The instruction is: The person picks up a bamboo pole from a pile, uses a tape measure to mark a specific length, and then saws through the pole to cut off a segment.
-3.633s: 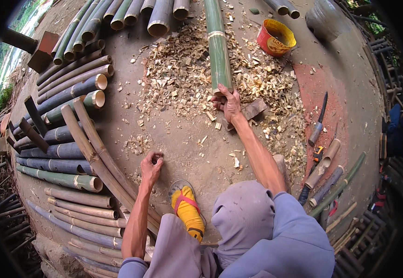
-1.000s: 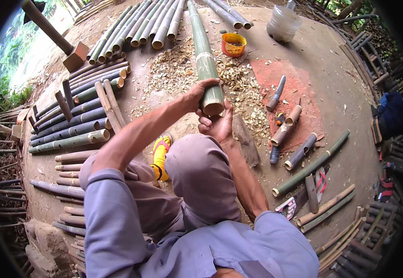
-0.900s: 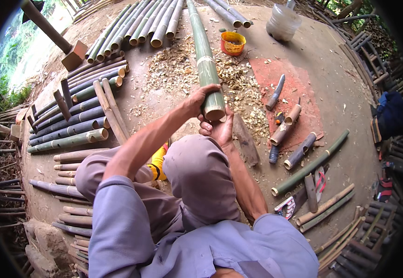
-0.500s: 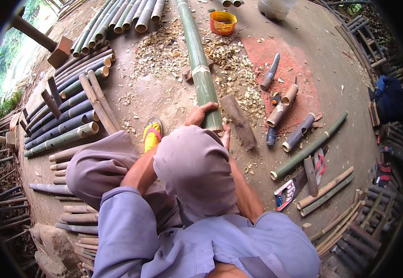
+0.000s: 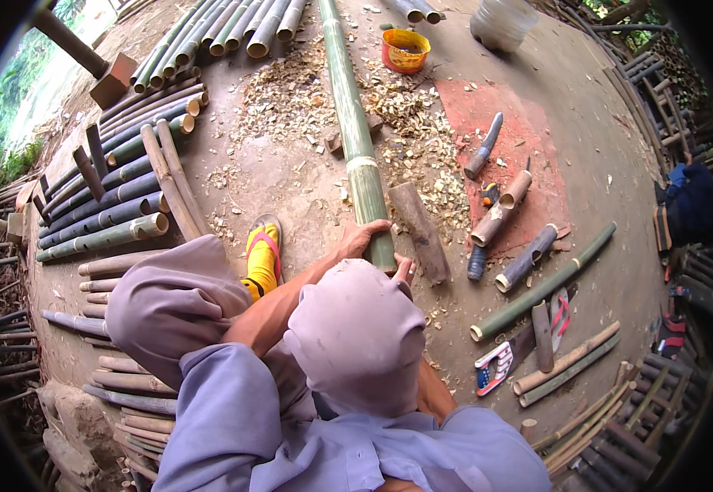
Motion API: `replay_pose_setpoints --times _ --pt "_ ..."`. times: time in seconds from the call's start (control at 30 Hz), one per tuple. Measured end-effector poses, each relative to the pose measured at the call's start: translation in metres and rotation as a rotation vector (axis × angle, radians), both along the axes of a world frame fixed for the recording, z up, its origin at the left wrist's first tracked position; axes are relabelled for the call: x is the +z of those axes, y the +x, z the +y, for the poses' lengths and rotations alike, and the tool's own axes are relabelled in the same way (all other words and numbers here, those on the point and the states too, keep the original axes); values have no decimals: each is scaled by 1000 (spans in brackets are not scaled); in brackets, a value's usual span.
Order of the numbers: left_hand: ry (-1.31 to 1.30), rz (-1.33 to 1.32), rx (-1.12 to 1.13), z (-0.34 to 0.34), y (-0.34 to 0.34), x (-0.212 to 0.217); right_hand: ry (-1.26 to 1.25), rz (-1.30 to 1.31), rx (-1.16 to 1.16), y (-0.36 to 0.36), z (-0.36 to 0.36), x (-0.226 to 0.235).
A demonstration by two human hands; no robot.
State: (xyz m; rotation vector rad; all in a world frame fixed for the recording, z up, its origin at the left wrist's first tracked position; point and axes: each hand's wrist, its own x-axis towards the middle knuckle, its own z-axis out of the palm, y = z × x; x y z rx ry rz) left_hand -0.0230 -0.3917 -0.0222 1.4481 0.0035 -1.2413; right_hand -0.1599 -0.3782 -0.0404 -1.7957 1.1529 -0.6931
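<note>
View: head camera, ground seen from above.
Green bamboo pole (image 5: 348, 107): held low before the person's knee; long axis run away from the body, near end slightly to the right, far end carried past the upper edge; pale ring shown at the lower joint.
Wooden block (image 5: 334, 143): crossed by the pole, seen at both its sides.
Left hand (image 5: 359, 238): placed at the pole's near portion, from its left side; fingers clamped on the pole.
Right hand (image 5: 404, 269): set at the near end, right side; mostly hidden by the knee; fingertips seen beside the rim, whether clamped or apart cannot be told.
Dark plank (image 5: 419, 234): laid right of the pole, near the right hand.
Wood chips (image 5: 287, 98): scattered on both sides of the pole.
Yellow-and-red tub (image 5: 405, 62): stood right of the pole's far part.
Curved tool (image 5: 482, 151): laid on a red patch (image 5: 537, 139).
Saw (image 5: 496, 366): laid lower right, blade crossed by a short tube (image 5: 541, 337).
</note>
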Motion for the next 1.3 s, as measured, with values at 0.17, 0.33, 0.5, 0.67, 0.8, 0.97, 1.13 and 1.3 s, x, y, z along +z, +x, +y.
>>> replay_pose_setpoints --times 0.17,0.33,0.5,0.67,0.8,0.97,1.13,1.3 --pt "46 105 36 2 1 -3 69 27 47 0 -5 -9" --pt "83 37 -7 -1 -1 -23 148 87 86 3 -15 0" --pt "41 181 -29 -5 -7 -86 254 186 142 1 -31 -20" --pt "-93 180 21 -12 -26 -84 310 266 131 -3 -49 -40" --pt "33 135 -45 -5 -18 -100 311 392 202 7 -54 -24" --pt "-127 309 221 5 -14 -142 258 329 260 38 -66 -11" --pt "-11 200 358 2 9 -123 324 351 249 33 -81 -30" --pt "47 -8 312 9 34 -123 325 396 238 34 -81 -36"
